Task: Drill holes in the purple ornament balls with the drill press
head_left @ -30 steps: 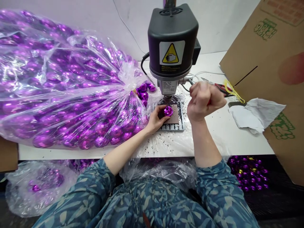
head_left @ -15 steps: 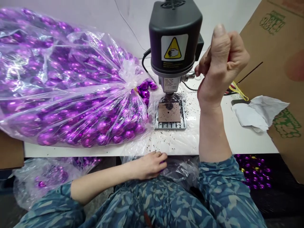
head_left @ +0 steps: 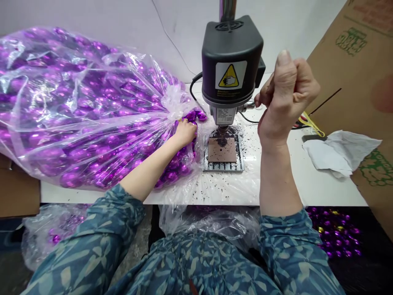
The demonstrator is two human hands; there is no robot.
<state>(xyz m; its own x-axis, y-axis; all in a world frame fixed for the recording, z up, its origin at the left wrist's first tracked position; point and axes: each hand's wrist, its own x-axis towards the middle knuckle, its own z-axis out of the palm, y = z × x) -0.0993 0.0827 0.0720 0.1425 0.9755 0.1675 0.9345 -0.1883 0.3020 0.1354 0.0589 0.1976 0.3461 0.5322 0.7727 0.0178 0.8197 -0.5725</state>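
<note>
Resting mid-frame, the left hand (head_left: 186, 132) sits by the gathered neck (head_left: 175, 101) of the bag (head_left: 92, 135), fingers curled, hold hidden, balls (head_left: 201, 116) just beyond! The bag lies lengthwise across the left, neck pointing right. Upper right, the right hand (head_left: 288, 98) is fisted, contents unseen.

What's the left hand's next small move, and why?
Probably draw one purple ball from beside the bag's gathered neck with the left hand: it is among the balls there, while the board under the drill press bears just dark shavings.
</note>
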